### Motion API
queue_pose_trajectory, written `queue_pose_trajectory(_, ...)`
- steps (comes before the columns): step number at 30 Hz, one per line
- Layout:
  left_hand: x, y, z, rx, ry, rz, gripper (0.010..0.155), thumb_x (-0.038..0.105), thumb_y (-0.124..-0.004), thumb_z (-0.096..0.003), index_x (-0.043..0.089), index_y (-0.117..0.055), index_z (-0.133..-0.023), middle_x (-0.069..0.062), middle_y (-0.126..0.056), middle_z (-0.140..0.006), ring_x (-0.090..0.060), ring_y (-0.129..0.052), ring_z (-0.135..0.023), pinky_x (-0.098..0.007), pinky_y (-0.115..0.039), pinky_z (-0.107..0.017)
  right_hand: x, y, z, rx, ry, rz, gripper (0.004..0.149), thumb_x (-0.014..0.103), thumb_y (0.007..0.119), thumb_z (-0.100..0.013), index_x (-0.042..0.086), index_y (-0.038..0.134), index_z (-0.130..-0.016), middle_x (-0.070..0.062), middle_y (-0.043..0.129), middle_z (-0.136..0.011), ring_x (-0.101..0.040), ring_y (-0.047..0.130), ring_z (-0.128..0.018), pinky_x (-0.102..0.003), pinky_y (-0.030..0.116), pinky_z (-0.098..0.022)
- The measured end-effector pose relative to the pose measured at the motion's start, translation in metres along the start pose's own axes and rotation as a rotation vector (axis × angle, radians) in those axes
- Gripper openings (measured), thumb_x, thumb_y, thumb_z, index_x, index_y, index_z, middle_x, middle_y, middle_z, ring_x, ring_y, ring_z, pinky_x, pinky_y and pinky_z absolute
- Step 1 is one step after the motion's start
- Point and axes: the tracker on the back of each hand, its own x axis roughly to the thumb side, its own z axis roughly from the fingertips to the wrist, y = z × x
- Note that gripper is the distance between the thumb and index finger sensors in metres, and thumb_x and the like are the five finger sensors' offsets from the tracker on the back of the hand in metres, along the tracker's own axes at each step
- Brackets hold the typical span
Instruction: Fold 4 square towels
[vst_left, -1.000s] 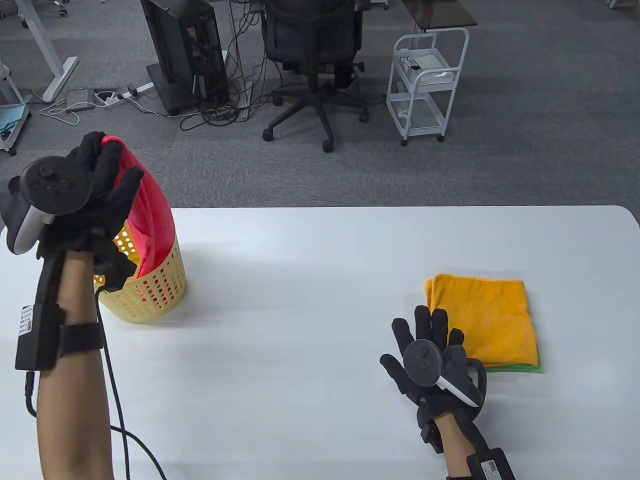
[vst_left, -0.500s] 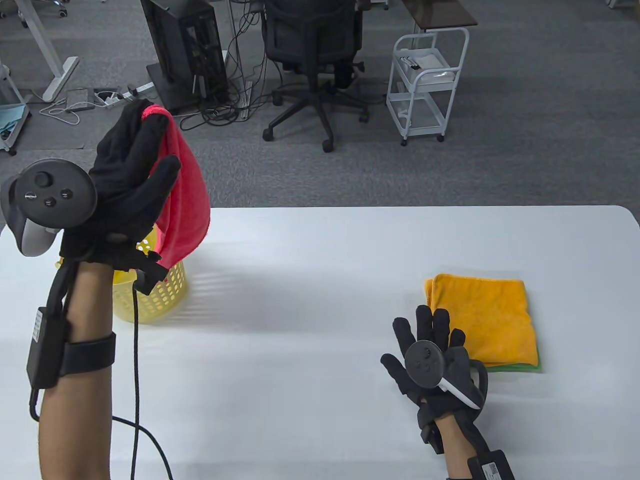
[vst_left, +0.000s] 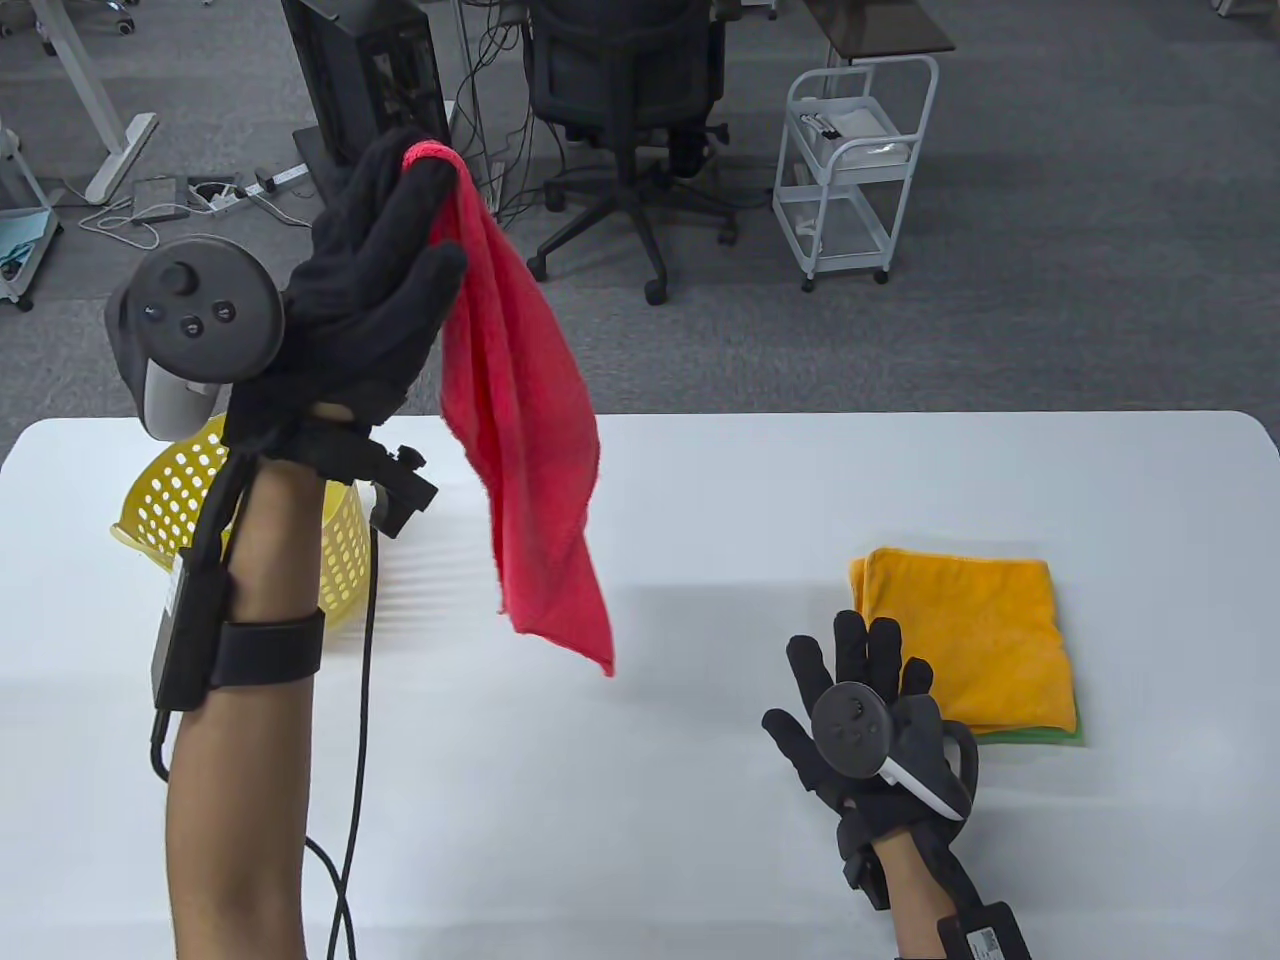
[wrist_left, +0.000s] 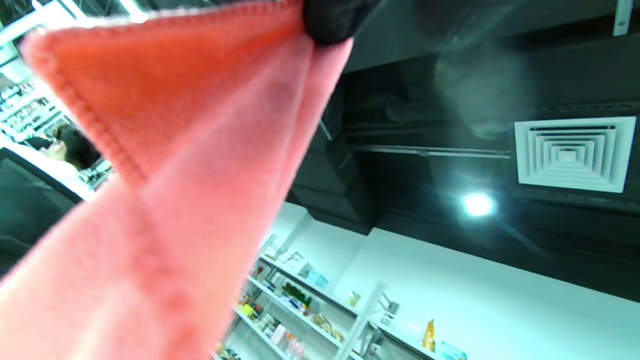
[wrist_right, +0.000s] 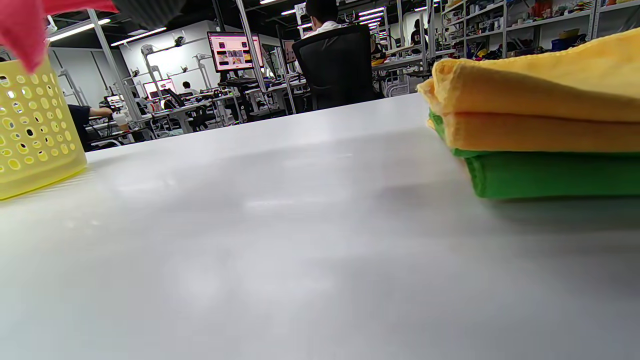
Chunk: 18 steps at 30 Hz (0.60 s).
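My left hand (vst_left: 385, 250) is raised high over the table's left half and pinches one corner of a red towel (vst_left: 525, 440), which hangs free in the air. In the left wrist view the red towel (wrist_left: 165, 165) fills the left side below a black fingertip (wrist_left: 332, 20). A folded orange towel (vst_left: 965, 635) lies on a folded green towel (vst_left: 1045, 737) at the right; the right wrist view shows the orange towel (wrist_right: 530, 100) above the green towel (wrist_right: 550, 175). My right hand (vst_left: 865, 690) rests flat on the table beside that stack, fingers straight, holding nothing.
A yellow perforated basket (vst_left: 190, 490) stands at the table's far left, partly behind my left forearm; the basket (wrist_right: 35, 135) also shows in the right wrist view. The white table (vst_left: 700, 800) ends at a far edge, with an office chair (vst_left: 630, 110) and white cart (vst_left: 855, 160) beyond.
My left hand has lifted the red towel out of the basket and swung it up and to the right; it now hangs clear. The right hand has stayed in place.
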Motion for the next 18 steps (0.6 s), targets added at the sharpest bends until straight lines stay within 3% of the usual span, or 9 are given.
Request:
queue_pose_trajectory(9,-0.01,-0.046,0.01,-0.139,-0.006,-0.068,0.069,0.053,-0.056,-0.0632,0.014,-0.047,-0.12,-0.011,-0.027,-0.131,-0.049,-0.031,-0.113,-0.071,-0.025,-0.08,0.0,-0.001,0.001,0.0,-0.004,-0.002,0.078,0.058,0.063,-0.062,0.016,0.03,-0.119,-0.024,0.003,-0.122,-0.05,-0.004,-0.104,-0.072,0.013,-0.068)
queue_pose_trajectory(18,-0.045,-0.061,0.036,-0.222,0.087,-0.15,0.069,0.053,-0.057,-0.0629,0.013,-0.052,-0.119,-0.012,-0.032,-0.131,-0.049,-0.032,-0.113,-0.071,-0.026,-0.079,0.001,-0.001,0.001,0.015,-0.009,-0.001,0.078,0.058,0.063,-0.062,0.016,0.03,-0.119,-0.024,0.003,-0.122,-0.05,-0.004,-0.104,-0.072,0.013,-0.068)
